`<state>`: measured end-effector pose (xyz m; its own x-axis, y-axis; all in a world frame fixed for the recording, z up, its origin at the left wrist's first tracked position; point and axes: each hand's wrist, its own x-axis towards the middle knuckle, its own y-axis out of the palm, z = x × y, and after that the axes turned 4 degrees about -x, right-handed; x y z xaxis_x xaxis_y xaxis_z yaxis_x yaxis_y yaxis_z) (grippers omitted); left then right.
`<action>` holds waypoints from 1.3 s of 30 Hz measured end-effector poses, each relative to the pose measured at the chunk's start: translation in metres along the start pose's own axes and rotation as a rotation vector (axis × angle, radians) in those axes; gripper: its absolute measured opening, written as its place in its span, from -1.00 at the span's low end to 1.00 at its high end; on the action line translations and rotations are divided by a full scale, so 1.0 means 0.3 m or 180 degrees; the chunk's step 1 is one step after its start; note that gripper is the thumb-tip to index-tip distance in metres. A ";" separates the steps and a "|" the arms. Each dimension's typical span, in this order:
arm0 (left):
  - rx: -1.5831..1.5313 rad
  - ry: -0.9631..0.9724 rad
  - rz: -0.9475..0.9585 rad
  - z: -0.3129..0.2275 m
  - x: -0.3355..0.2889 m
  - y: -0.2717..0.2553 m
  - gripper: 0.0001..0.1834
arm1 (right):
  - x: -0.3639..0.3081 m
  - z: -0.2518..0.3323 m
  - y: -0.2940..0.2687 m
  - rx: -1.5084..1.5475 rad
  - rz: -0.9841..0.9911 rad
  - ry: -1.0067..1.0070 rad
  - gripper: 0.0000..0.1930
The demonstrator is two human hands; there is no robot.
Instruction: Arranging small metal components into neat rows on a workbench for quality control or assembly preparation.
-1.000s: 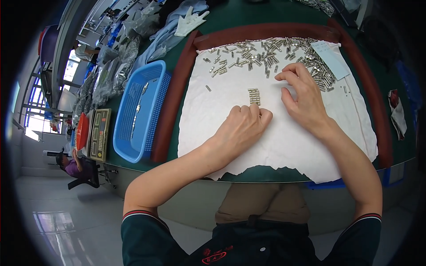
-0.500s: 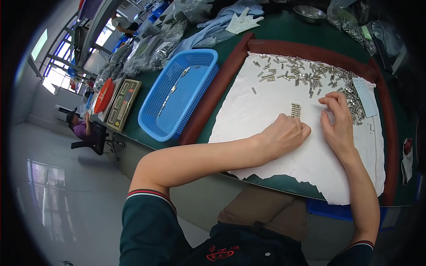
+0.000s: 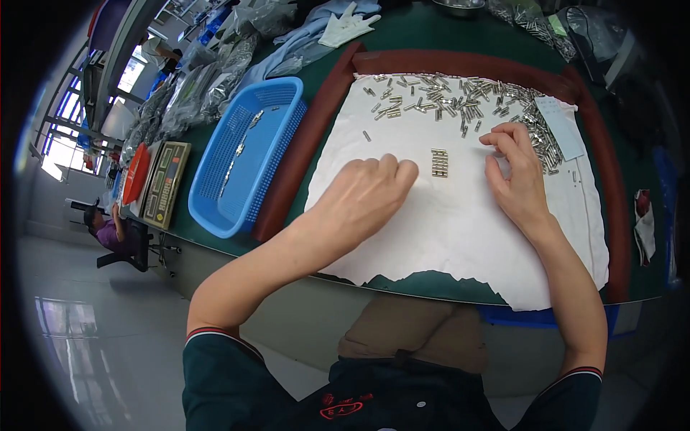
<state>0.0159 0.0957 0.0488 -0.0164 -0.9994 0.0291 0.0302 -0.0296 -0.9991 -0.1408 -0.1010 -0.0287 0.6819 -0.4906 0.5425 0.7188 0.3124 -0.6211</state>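
grip: my left hand [image 3: 363, 197] is loosely curled and holds nothing I can see, my right hand [image 3: 516, 172] has narrow fingers, contents I cannot tell | thing: small row of metal pins [image 3: 439, 162] lies between both hands | risk: a knuckle may push the row crooked, and pins may roll from the loose pile [image 3: 467, 97] at 12 o'clock | surface: white cloth [image 3: 460, 230] on green table [image 3: 431, 32], blue basket [image 3: 244, 154] at 9 o'clock | room: bright workshop, another person sits far at 9 o'clock

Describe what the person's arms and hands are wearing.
Both hands are bare: no gloves, rings or watch show on the left hand or right hand. The forearms are bare too. Short dark green sleeves end in cuffs trimmed with red and white stripes.
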 end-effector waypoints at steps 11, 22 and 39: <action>0.0548 -0.1951 -0.0355 0.439 -0.337 -0.129 -0.83 | -0.005 0.039 0.017 0.0101 0.0043 -0.0112 -0.77; -0.0911 -0.0777 -0.0537 0.177 -0.043 -0.057 -0.78 | -0.002 0.029 0.019 0.0108 0.0036 -0.0106 -0.79; -0.0220 0.0353 -0.0103 0.017 0.232 0.103 -0.82 | -0.004 0.003 0.006 0.0045 0.0132 0.0026 -0.80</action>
<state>0.0208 0.0252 0.0201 -0.1269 -0.9900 0.0617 -0.0412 -0.0569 -0.9975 -0.1402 -0.0992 -0.0301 0.7101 -0.4836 0.5118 0.6918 0.3439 -0.6349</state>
